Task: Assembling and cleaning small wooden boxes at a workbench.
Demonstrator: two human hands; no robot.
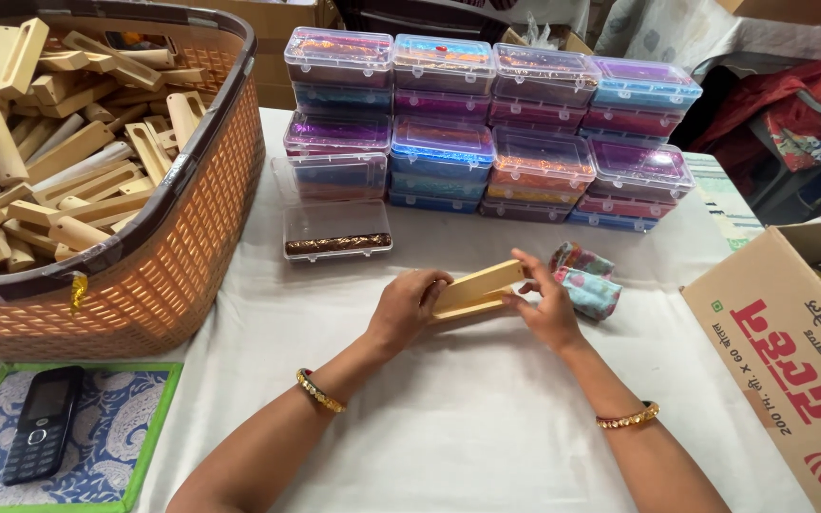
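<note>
- At the centre of the frame, 2 bare hands hold a pale wooden block [475,289] just above a white cloth-covered table [448,418].
- The left hand [409,309] grips the block's left end, fingers curled over the top and thumb beneath.
- The right hand [548,306] pinches the block's right end between thumb and fingertips; the block tilts up toward the right.
- It may be 2 thin pieces pressed together, though the seam is hard to read from this angle.
- Each wrist carries a gold-coloured beaded bangle.
- Just right of the right hand lies a small patterned fabric pouch [585,281], teal and pink, resting on the cloth.
- Above the hands, a clear plastic box [336,231] sits on the table with a dark brown roll [337,244] inside.
- Behind it, across the upper centre, stacked clear lidded boxes [491,128] show purple, blue, orange and pink contents.
- An orange woven plastic basket [182,247] fills the upper left, heaped with similar wooden pieces [49,142].
- In the lower left corner, a black keypad phone [43,424] lies on a blue patterned mat with a green border [125,446].
- A brown cardboard carton [791,351] with red print juts in at the right edge.
</note>
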